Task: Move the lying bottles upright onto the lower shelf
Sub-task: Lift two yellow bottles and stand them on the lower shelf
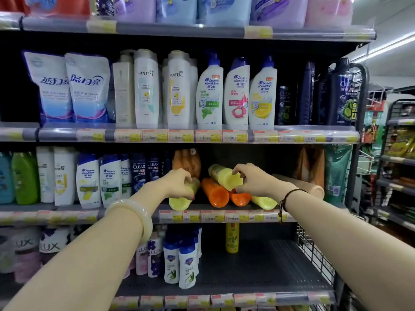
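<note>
On the middle shelf (67, 207) of a shop rack, at far left, stand upright shampoo bottles (87, 180) in white, green and dark blue. Further right, the left hand (179, 182), with a pale bangle (132, 215) at the wrist, closes its fingers from above around a lying yellow-green bottle (179, 202) whose round base points outward over the shelf edge. Just right of it lies an orange bottle (214, 193), base outward, with a second orange bottle (240, 198) beside it. Resting on top of these is a tilted pale yellow bottle (224, 177); the right hand (253, 179), a dark cord bracelet (285, 198) at its wrist, pinches the rim of this bottle's base with thumb and fingertips, the fingers curled closed on it. Below that hand another lying yellow bottle (263, 202) shows its base at the shelf edge. Further right, partly hidden by the forearm, a beige bottle (314, 189) lies on its side. Beneath, on the lower shelf (269, 272), white upright bottles (179, 263) cluster at left, and one yellow bottle (232, 239) stands upright toward the back, well apart from the wire side panel (314, 254) at right.
</note>
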